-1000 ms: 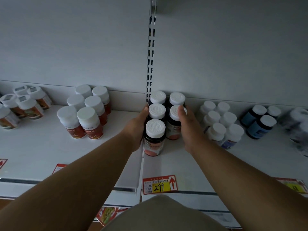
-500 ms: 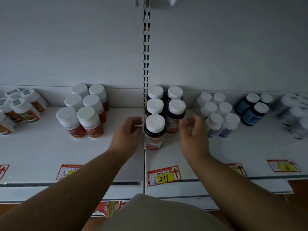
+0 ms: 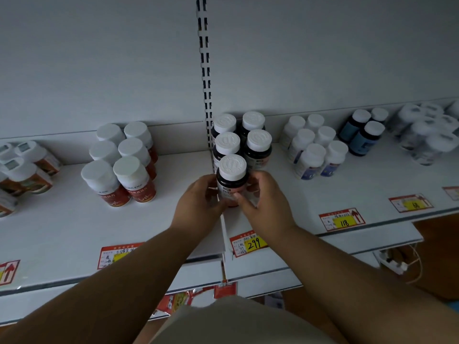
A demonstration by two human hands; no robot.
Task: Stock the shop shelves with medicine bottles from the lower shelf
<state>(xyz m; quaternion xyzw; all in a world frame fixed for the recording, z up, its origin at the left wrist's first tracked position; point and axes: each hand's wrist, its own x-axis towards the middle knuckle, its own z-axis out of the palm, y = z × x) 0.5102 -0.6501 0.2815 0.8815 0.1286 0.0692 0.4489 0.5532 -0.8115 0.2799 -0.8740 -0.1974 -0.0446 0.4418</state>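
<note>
A dark medicine bottle (image 3: 232, 181) with a white embossed cap stands at the front of a cluster on the white shelf (image 3: 62, 227). My left hand (image 3: 198, 202) grips its left side and my right hand (image 3: 264, 207) grips its right side, thumb across the label. Behind it stand several more dark bottles (image 3: 257, 147) with the same white caps, in two rows against the back panel.
Red-labelled white-capped bottles (image 3: 124, 170) stand to the left, more bottles (image 3: 24, 167) at far left. White bottles (image 3: 314, 147), blue-labelled dark bottles (image 3: 362, 135) and wrapped bottles (image 3: 429, 132) stand to the right. Price tags (image 3: 249, 244) line the shelf edge. A slotted upright (image 3: 205, 70) splits the back panel.
Both hands drew back from the cluster with fingers loose, then closed in again and now hold the front bottle from both sides. The view has shifted left and down.
</note>
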